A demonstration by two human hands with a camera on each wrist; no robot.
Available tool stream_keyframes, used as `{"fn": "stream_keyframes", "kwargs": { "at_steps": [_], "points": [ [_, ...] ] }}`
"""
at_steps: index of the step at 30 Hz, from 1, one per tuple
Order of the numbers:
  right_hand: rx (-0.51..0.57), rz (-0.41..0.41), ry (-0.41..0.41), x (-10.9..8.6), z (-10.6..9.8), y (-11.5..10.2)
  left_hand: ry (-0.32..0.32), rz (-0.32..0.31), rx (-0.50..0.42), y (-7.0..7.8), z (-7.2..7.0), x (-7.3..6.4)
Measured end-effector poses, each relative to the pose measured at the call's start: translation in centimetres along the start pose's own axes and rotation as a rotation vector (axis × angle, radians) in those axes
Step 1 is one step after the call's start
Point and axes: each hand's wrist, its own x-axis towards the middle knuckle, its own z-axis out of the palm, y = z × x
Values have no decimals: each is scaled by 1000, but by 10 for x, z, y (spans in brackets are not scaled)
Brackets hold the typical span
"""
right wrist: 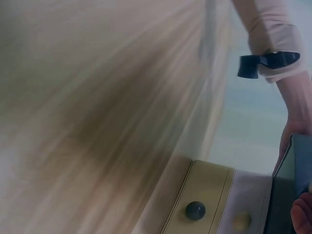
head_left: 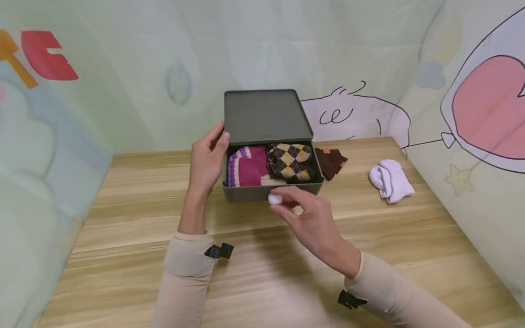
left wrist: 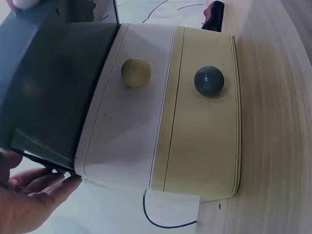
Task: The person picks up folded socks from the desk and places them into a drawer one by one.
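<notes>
A small drawer chest with a dark grey-green top (head_left: pixel 266 116) stands at the back of the table. Its upper drawer (head_left: pixel 246 196) is pulled out and holds purple-striped magenta socks (head_left: pixel 249 172) and black, yellow and white argyle socks (head_left: pixel 289 161). My right hand (head_left: pixel 313 223) pinches the round white knob (head_left: pixel 275 199) on this drawer between thumb and fingers. Against the chest's left side rests my left hand (head_left: pixel 206 161), thumb at the top's front corner. The left wrist view shows its fingers (left wrist: pixel 46 187) laid along the side, fairly straight.
Below are a white drawer (left wrist: pixel 124 136) with a cream knob and a yellow drawer (left wrist: pixel 200 146) with a dark knob, both pushed in. A brown sock (head_left: pixel 330 164) lies right of the chest, and folded white socks (head_left: pixel 393 182) farther right. Printed fabric (head_left: pixel 143 91) hangs behind.
</notes>
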Motion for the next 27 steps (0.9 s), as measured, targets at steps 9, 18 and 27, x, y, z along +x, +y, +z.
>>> {"fn": "stream_keyframes", "kwargs": {
  "at_steps": [9, 18, 27],
  "points": [
    [-47, 21, 25, 26, 7, 17, -8, 15, 21, 3, 3, 0],
    [-64, 3, 6, 24, 0, 19, -9, 8, 7, 2, 4, 0],
    [-175, -131, 138, 64, -33, 18, -9, 5, 14, 1, 3, 0]
  ]
}}
